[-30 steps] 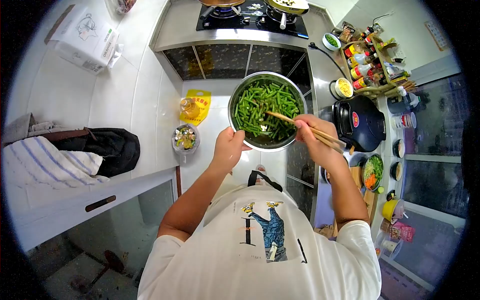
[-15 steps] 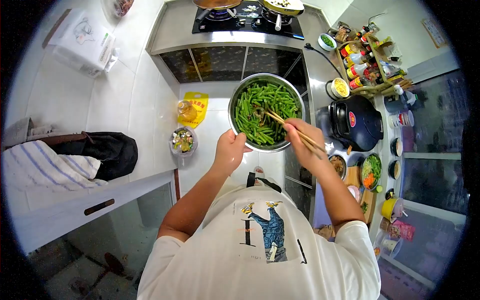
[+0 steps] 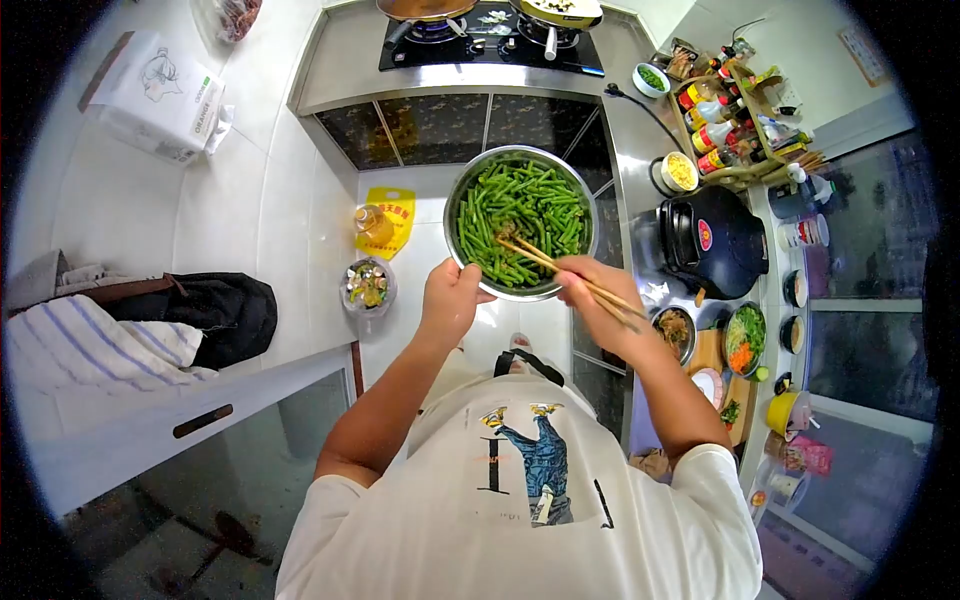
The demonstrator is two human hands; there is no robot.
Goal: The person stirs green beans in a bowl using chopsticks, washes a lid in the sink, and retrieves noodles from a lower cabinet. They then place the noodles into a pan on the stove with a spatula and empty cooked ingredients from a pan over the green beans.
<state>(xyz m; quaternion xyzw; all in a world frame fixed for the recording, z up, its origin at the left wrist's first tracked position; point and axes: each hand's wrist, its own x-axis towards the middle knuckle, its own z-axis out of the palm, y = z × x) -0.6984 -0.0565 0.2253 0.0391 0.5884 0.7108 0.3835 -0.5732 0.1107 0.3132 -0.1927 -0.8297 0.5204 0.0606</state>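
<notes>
Metal bowl [image 3: 593, 220], green beans [image 3: 530, 195] inside, chopsticks [image 3: 533, 256] dipped among them

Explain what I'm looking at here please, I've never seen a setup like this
There's no machine: a camera worn on someone's head looks forward and down at their own two bare hands. The left hand holds the near edge of a metal bowl full of what look like cut green beans. The right hand holds chopsticks, tips among the beans. Along the counter to the right are a black appliance, bottles and chopped green and orange food.
</notes>
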